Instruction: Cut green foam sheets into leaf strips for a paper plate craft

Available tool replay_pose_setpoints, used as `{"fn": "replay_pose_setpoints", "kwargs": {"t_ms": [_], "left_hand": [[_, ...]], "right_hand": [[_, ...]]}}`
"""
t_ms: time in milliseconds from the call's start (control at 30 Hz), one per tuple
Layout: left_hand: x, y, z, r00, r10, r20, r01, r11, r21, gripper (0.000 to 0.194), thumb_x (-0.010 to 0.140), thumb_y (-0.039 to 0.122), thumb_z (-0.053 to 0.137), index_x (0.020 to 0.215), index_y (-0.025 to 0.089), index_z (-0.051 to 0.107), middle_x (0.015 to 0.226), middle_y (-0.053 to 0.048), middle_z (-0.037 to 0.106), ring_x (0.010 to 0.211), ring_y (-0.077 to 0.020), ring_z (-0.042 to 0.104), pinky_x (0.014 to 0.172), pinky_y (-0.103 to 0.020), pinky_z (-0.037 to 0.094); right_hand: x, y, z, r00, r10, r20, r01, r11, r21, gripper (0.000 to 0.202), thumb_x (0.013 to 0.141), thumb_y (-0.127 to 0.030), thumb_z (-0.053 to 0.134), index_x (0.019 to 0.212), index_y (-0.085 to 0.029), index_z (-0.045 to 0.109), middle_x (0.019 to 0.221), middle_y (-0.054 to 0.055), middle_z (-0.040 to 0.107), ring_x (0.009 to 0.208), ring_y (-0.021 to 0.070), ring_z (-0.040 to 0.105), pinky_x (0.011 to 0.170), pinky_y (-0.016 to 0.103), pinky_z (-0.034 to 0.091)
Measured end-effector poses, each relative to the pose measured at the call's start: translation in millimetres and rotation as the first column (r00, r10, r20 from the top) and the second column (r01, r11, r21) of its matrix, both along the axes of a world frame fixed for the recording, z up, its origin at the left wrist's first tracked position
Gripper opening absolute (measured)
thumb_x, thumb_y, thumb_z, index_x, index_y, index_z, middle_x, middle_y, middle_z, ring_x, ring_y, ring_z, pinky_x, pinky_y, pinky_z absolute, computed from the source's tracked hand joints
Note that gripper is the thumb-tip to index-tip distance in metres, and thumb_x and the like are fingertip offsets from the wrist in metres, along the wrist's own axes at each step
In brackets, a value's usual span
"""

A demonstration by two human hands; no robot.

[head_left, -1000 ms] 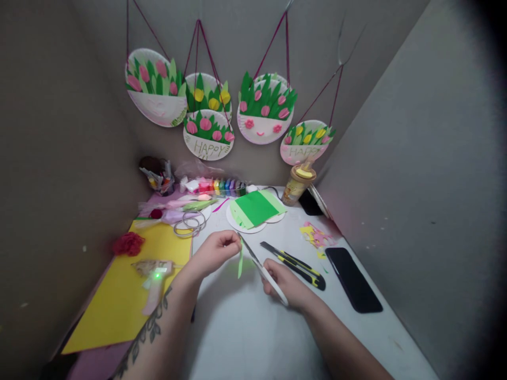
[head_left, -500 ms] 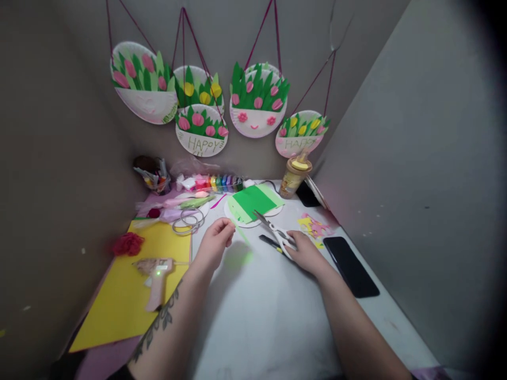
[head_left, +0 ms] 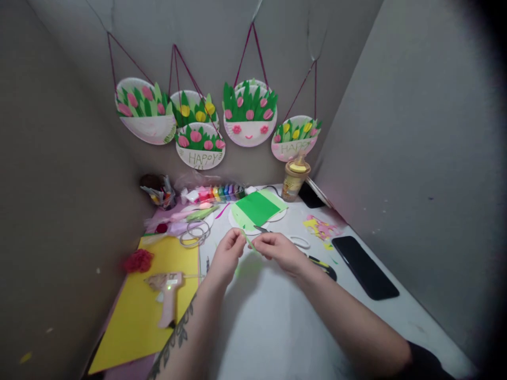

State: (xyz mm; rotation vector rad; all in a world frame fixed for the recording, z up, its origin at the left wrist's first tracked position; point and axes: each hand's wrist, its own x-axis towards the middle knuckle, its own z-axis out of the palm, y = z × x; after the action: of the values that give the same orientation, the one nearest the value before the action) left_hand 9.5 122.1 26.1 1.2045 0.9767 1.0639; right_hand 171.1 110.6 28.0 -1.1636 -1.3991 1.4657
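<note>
The left hand (head_left: 228, 253) pinches one end of a light green strip (head_left: 249, 241) between thumb and fingers, its grip narrow. The right hand (head_left: 277, 252) has its thumb and fingertips closed on the other end, so the strip spans the small gap between the two hands, above the tabletop (head_left: 273, 322). Both hands are bare, and the strip is slightly blurred.

Just beyond the right hand lie scissors (head_left: 300, 242), their middle hidden by that hand; a dark blade shows on one side of it and a white handle loop on the other. To the right of the same hand, partly covered by the forearm, is a black and yellow cutter (head_left: 325, 268). Farther right is a black phone (head_left: 366, 268), with pink and yellow paper scraps (head_left: 320, 228) beyond it.

Ahead of both hands, green paper sheets (head_left: 258, 207), dark over light, rest on white rounded shapes (head_left: 282, 215). Past the right hand, near the wall, stands a lidded cup (head_left: 295, 182).

Left of the left hand, a pink glue gun (head_left: 169, 302) with a green light lies on yellow paper (head_left: 130, 316), near a red fluffy bundle (head_left: 138, 260). Silvery rings (head_left: 195, 234) lie ahead and left of that hand. High beyond both hands, flower-filled paper plates (head_left: 250, 132) hang from dark red cords.
</note>
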Motion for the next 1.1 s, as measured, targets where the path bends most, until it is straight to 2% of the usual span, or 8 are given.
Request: {"fn": "replay_pose_setpoints", "kwargs": {"t_ms": [100,200,333,433,500,600,833,1100], "left_hand": [[-2,1,-0.5,1.000,-0.027,0.008,0.027,1.000,0.012,0.023,0.082,0.038,0.056,0.074,0.019,0.044,0.061,0.007,0.040,0.055,-0.0080,0.030,0.053,-0.022,0.025],[-3,1,0.2,1.000,-0.027,0.002,0.027,1.000,0.002,0.025,0.082,0.040,0.057,0.074,0.019,0.046,0.060,0.007,0.039,0.054,-0.0080,0.031,0.053,-0.022,0.025],[-1,3,2.1,0.999,0.009,-0.042,-0.010,1.000,-0.016,0.025,0.079,0.041,0.061,0.084,0.017,0.055,0.065,0.006,0.045,0.055,-0.0078,0.034,0.053,-0.022,0.026],[0,4,2.0,0.996,0.030,-0.082,-0.030,1.000,0.004,0.025,0.074,0.039,0.066,0.078,0.016,0.058,0.067,0.004,0.048,0.058,-0.0080,0.036,0.055,-0.023,0.027],[-1,4,1.5,0.996,0.035,-0.086,-0.035,0.999,0.000,0.025,0.073,0.038,0.067,0.074,0.015,0.059,0.065,0.004,0.049,0.058,-0.0083,0.037,0.056,-0.023,0.028],[-2,4,1.2,0.997,0.038,-0.071,-0.040,0.999,-0.029,0.026,0.072,0.039,0.069,0.073,0.015,0.060,0.064,0.004,0.051,0.057,-0.0080,0.037,0.056,-0.023,0.028],[-3,4,0.4,1.000,0.022,-0.017,-0.023,0.998,-0.066,0.026,0.072,0.039,0.069,0.071,0.015,0.060,0.060,0.005,0.048,0.054,-0.0065,0.034,0.054,-0.021,0.028],[-1,4,-0.7,0.987,0.161,-0.017,-0.162,0.983,-0.084,0.017,0.067,0.029,0.067,0.065,0.016,0.055,0.055,0.007,0.042,0.049,-0.0054,0.030,0.050,-0.020,0.024]], "right_hand": [[-13,7,-2.1,0.994,0.046,-0.096,-0.054,0.996,-0.077,0.032,0.070,-0.046,0.068,0.069,-0.014,0.065,0.050,-0.006,0.043,0.049,0.0076,0.031,0.049,0.024,0.021],[-15,11,-7.0,0.992,0.033,-0.118,-0.042,0.997,-0.072,0.029,0.069,-0.044,0.067,0.063,-0.016,0.060,0.049,-0.006,0.041,0.048,0.0077,0.031,0.049,0.024,0.021],[-13,14,-11.8,0.995,-0.083,0.053,0.076,0.989,0.126,0.026,0.073,-0.039,0.065,0.061,-0.018,0.060,0.057,-0.003,0.050,0.057,0.0110,0.043,0.056,0.025,0.032],[-12,15,-14.9,0.960,-0.195,0.202,0.130,0.946,0.295,0.023,0.074,-0.037,0.065,0.061,-0.018,0.062,0.065,0.000,0.054,0.065,0.0139,0.050,0.063,0.026,0.038],[-12,15,-16.0,0.945,-0.223,0.239,0.135,0.932,0.336,0.020,0.074,-0.036,0.065,0.064,-0.019,0.064,0.067,0.000,0.055,0.066,0.0142,0.051,0.063,0.027,0.039],[-10,16,-15.3,0.954,-0.187,0.235,0.110,0.945,0.308,0.018,0.075,-0.035,0.065,0.067,-0.019,0.067,0.068,0.000,0.057,0.066,0.0140,0.051,0.063,0.026,0.039],[-7,16,-12.7,0.996,-0.069,0.061,0.064,0.995,0.080,0.021,0.074,-0.037,0.063,0.067,-0.017,0.064,0.061,-0.001,0.057,0.059,0.0127,0.050,0.058,0.025,0.038],[-14,10,-7.5,0.971,-0.084,0.223,0.041,0.981,0.191,0.017,0.073,-0.028,0.059,0.060,-0.018,0.059,0.062,-0.002,0.054,0.060,0.0114,0.048,0.059,0.024,0.037]]}}
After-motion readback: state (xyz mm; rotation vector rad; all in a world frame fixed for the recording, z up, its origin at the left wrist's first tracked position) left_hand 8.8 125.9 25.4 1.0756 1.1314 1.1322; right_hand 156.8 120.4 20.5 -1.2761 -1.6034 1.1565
